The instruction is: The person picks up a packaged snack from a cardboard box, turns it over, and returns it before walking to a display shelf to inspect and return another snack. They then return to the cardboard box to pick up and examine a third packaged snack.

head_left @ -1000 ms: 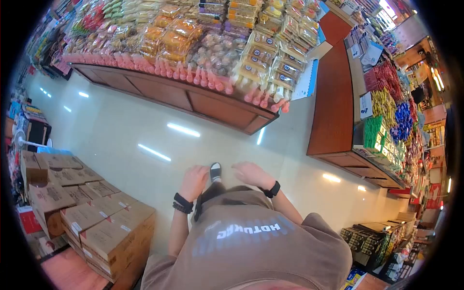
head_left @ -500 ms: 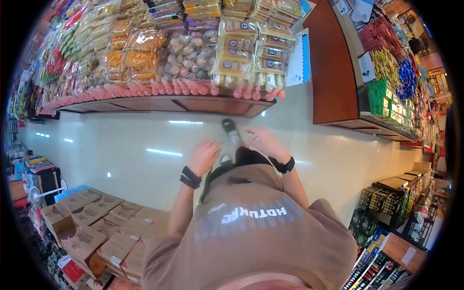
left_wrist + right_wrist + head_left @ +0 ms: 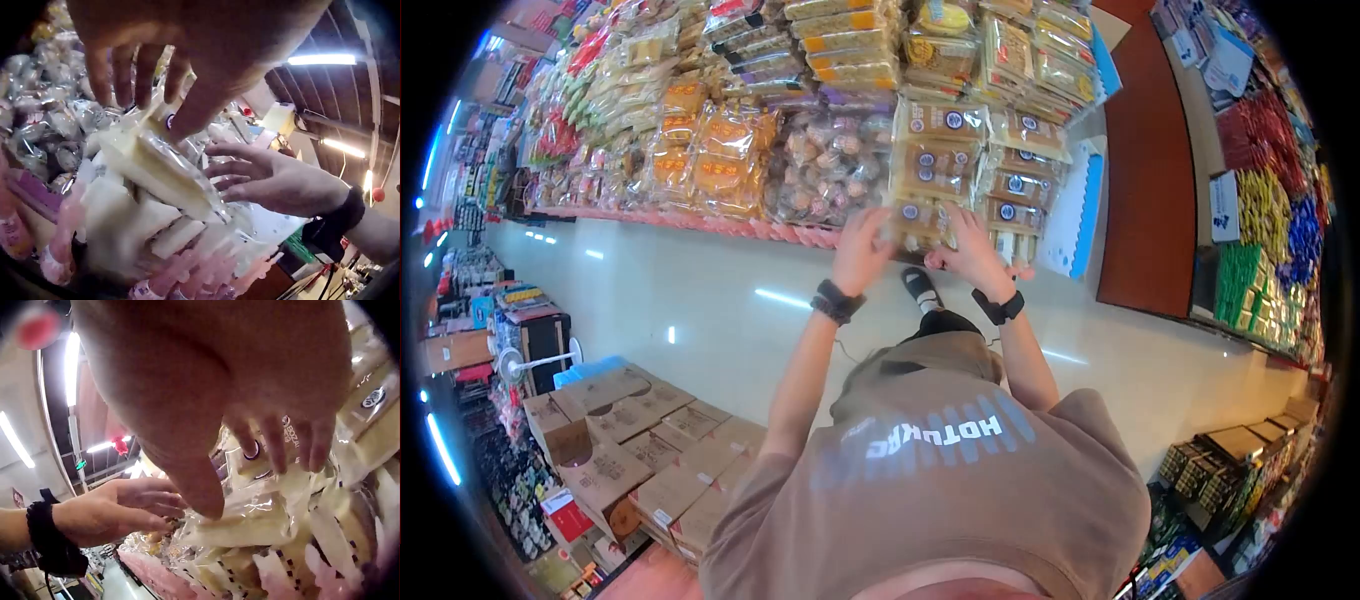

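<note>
At the front edge of a snack display, both hands reach over a clear-wrapped pale brown snack pack (image 3: 922,214) with a dark round logo. My left hand (image 3: 862,252) is at its left side, fingers spread and pointing down; in the left wrist view its thumb overlaps the pack's wrapper (image 3: 169,165). From the right, my right hand (image 3: 977,250) comes to the same pack, its fingers extended. The right wrist view has its thumb and fingertips right at the clear wrapping (image 3: 250,528). More packs with the same logo (image 3: 1012,188) lie in rows beside and behind.
Left of the packs lie wrapped round pieces (image 3: 825,165) and orange packets (image 3: 730,150). Pink bottle-shaped pieces (image 3: 59,250) line the display's front edge. A brown wooden counter (image 3: 1142,190) stands at right. Cardboard boxes (image 3: 640,430) are stacked behind at left. A foot (image 3: 922,288) is below the hands.
The person has stepped up to the display. Both hands have moved from in front of the body, over the floor, to the logo packs at the front edge.
</note>
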`<state>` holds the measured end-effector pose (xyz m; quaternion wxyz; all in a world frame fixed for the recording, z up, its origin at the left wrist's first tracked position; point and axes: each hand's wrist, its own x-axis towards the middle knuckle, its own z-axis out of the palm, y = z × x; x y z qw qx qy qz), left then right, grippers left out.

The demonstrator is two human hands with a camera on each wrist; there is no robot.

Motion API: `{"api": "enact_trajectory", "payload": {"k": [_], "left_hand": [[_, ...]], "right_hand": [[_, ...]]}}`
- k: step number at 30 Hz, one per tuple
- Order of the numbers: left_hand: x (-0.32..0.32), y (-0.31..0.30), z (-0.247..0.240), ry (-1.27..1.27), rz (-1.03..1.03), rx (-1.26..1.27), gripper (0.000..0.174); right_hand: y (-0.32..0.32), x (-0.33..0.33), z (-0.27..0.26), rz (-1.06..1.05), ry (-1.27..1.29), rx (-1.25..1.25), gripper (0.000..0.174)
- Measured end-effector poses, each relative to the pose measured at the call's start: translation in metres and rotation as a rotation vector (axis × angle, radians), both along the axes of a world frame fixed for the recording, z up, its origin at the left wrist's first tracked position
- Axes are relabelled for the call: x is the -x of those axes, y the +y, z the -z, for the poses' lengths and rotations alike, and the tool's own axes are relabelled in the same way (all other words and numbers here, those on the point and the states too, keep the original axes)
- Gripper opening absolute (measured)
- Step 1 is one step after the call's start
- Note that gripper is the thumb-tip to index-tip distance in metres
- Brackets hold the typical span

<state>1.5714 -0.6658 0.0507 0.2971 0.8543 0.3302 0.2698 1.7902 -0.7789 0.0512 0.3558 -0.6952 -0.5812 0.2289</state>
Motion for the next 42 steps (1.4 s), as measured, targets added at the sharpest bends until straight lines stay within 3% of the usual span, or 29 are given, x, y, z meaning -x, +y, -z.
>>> {"api": "enact_trajectory", "payload": {"k": [2, 6, 15, 18, 22, 28, 31, 34, 37, 42], "left_hand": [[-0.013, 0.019, 0.005, -0.007, -0.029, -0.015, 0.063], [-0.024, 0.043, 0.014, 0.114, 0.089, -0.098, 0.07], [-0.016, 0.05, -0.017, 0.326, 0.131, -0.061, 0.068], [0.006, 0.041, -0.037, 0.271, 0.038, -0.019, 0.066], [0.049, 0.01, -0.058, 0.161, -0.125, 0.153, 0.06], [0.115, -0.077, -0.063, 0.216, -0.445, 0.307, 0.057], [0.132, -0.133, -0.077, 0.149, -0.612, 0.251, 0.057], [0.141, -0.198, -0.07, -0.088, -0.808, 0.341, 0.057], [0.142, -0.267, -0.08, -0.216, -1.025, 0.457, 0.058], [0.142, -0.361, -0.087, -0.368, -1.287, 0.288, 0.056]], "right_hand": [[0.009, -0.009, 0.013, -0.061, -0.024, 0.024, 0.075], [0.018, -0.022, 0.024, -0.09, -0.053, 0.036, 0.071], [0.03, -0.031, 0.009, -0.146, -0.035, 0.115, 0.058], [0.041, -0.031, -0.026, -0.262, 0.042, 0.147, 0.057], [0.066, -0.02, -0.036, -0.458, 0.073, 0.117, 0.059], [0.097, 0.02, -0.036, -0.89, 0.184, 0.093, 0.06], [0.093, 0.053, -0.053, -1.049, 0.24, 0.095, 0.054], [0.081, 0.091, -0.084, -1.188, 0.211, 0.117, 0.048], [0.062, 0.133, -0.086, -1.298, 0.382, 0.256, 0.044], [0.01, 0.198, -0.103, -1.48, 0.375, 0.303, 0.041]]}}
